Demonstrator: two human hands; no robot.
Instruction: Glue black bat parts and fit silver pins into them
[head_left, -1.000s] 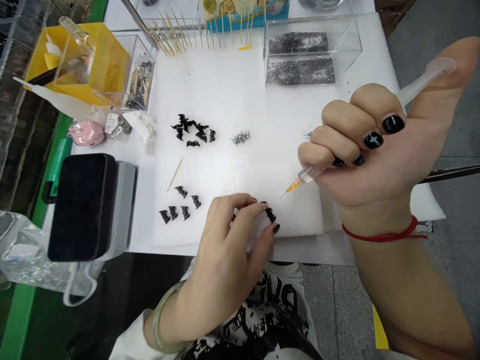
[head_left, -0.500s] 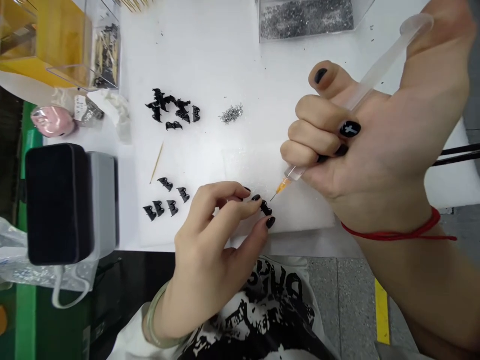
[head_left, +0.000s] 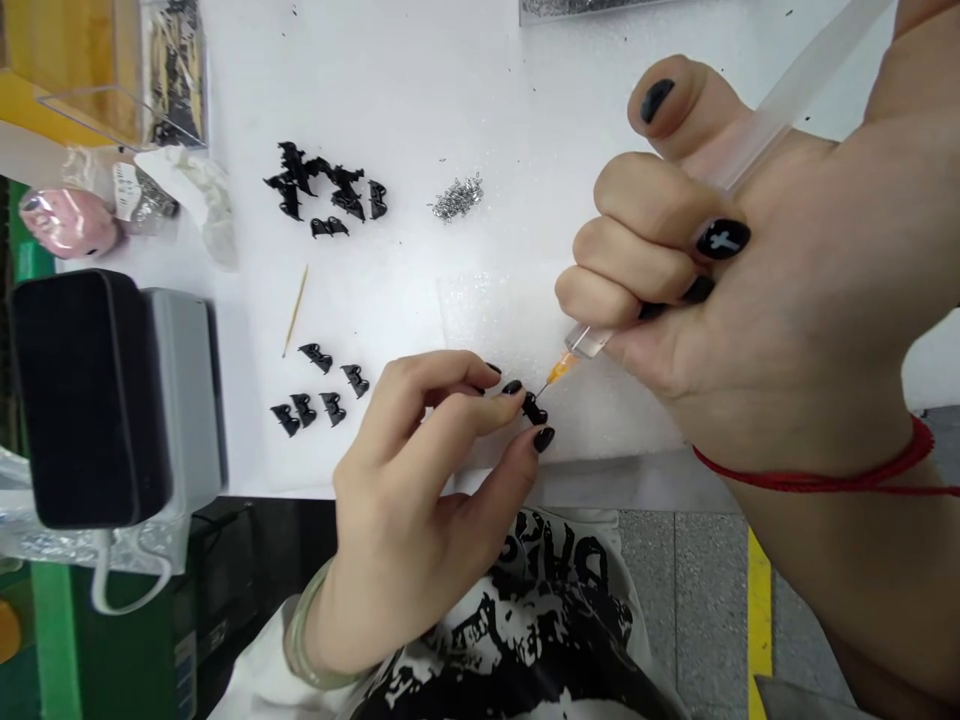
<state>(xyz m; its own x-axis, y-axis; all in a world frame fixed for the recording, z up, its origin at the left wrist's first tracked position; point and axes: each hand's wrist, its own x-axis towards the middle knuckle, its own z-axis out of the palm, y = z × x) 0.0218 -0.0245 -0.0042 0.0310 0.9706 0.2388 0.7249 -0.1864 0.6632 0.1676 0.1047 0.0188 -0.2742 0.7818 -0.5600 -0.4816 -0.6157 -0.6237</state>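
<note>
Between the thumb and index fingertip of my left hand (head_left: 439, 470) is a small black bat-shaped piece (head_left: 534, 408), held just above the white sheet. My right hand (head_left: 720, 250) is wrapped round a clear syringe (head_left: 589, 340) with an orange needle base (head_left: 561, 367). The needle tip is at the upper edge of the held piece; whether it touches cannot be made out. To the left lie several separate black bat pieces (head_left: 332, 408), and farther back is a pile of black pieces (head_left: 347, 190). A small heap of tiny metal bits (head_left: 457, 199) sits behind my hands.
A wooden toothpick (head_left: 295, 311) lies left of centre. At the left are a black device (head_left: 88, 400) on a white block (head_left: 184, 400), a pink wrapped object (head_left: 69, 222), crumpled tissue (head_left: 196, 195) and a clear box (head_left: 176, 75). Another clear box (head_left: 592, 12) is at the back.
The needle tip has come closer to the held black piece. The view has shifted, so the items on the table appear farther left and higher. Both hands keep their hold.
</note>
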